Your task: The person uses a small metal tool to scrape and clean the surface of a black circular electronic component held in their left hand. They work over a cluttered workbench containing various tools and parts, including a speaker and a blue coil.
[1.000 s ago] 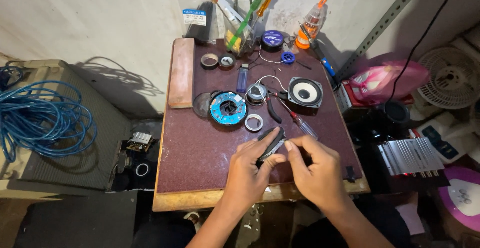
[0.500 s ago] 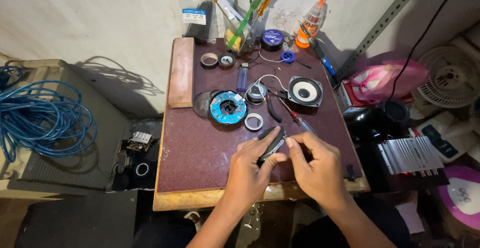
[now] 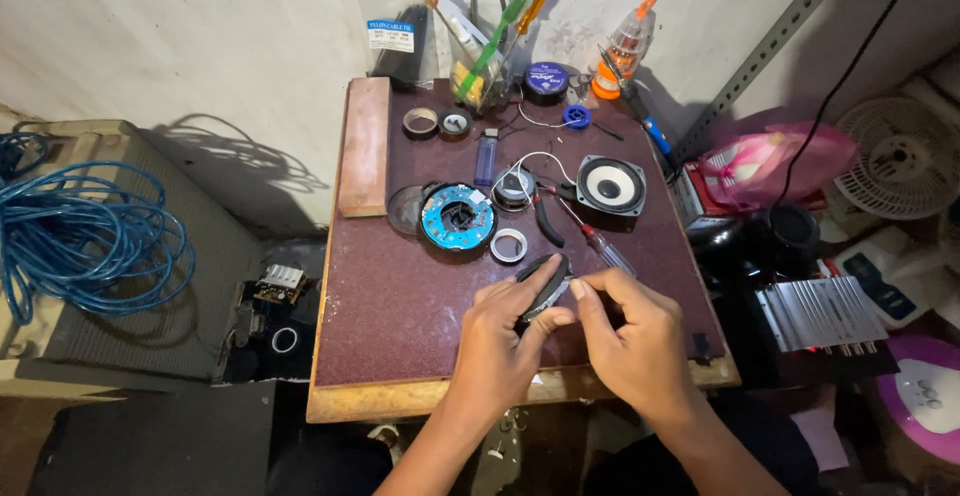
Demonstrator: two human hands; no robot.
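My left hand (image 3: pixel 500 341) and my right hand (image 3: pixel 632 334) meet over the near part of a small maroon-topped table (image 3: pixel 385 296). Between their fingertips they hold a small round black disc-shaped part (image 3: pixel 545 283), tilted on edge. Just beyond it lie a white ring (image 3: pixel 508 246), a round blue circuit board in a black housing (image 3: pixel 457 218), a screwdriver with a clear handle (image 3: pixel 598 243) and a small square speaker (image 3: pixel 610 185).
A wooden block (image 3: pixel 364 146) lies along the table's left edge. Tape rolls (image 3: pixel 437 122), a lighter (image 3: pixel 485 156) and a cup of screwdrivers (image 3: pixel 480 66) stand at the back. A blue cable coil (image 3: pixel 85 236) lies left; a fan (image 3: pixel 895 161) and pink bag (image 3: pixel 760 166) sit right.
Both hands have stayed on the black part and turned it a little between the fingers. Nothing else on the table has moved.
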